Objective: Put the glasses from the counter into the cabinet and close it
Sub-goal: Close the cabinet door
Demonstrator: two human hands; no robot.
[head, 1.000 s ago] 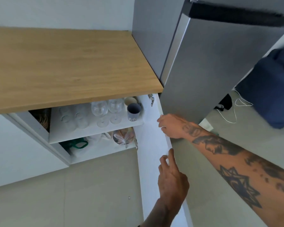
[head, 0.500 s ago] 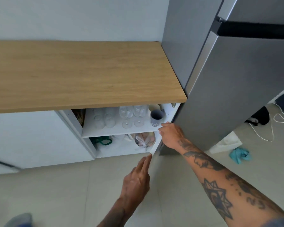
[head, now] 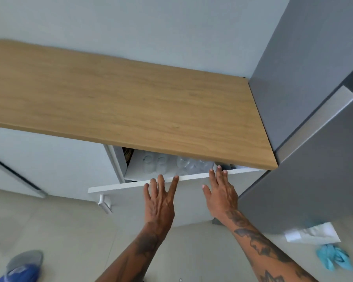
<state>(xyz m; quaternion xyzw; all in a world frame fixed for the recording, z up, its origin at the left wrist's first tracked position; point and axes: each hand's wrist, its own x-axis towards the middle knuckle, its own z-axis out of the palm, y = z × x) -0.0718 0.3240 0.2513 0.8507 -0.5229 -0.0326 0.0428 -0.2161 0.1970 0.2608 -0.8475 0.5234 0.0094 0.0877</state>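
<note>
Both hands spread flat: left hand [head: 159, 200] and right hand [head: 220, 192] pressing the cabinet door [head: 192, 200], nearly shut. Glasses [head: 171, 164] on the shelf behind the door, below the bare surface [head: 118, 102]. Risk: fingertips over the door's top edge pinched; hard slam rattling glassware.

Glasses [head: 171, 164] on the shelf [head: 135, 173] blurred and half hidden under the tabletop [head: 130, 102]; count not clear. Dark mug [head: 222, 167] mostly covered by right hand [head: 220, 195] fingertips. Lower part of the cabinet hidden behind the door [head: 192, 198]. Brown thing [head: 128, 155] at the shelf's left end too cut off to name. Shoe [head: 21, 266] cropped by the bottom edge, blurred. Fridge [head: 314, 139] cut off at right. Blue item [head: 334, 258] on the floor smeared, unclear.
</note>
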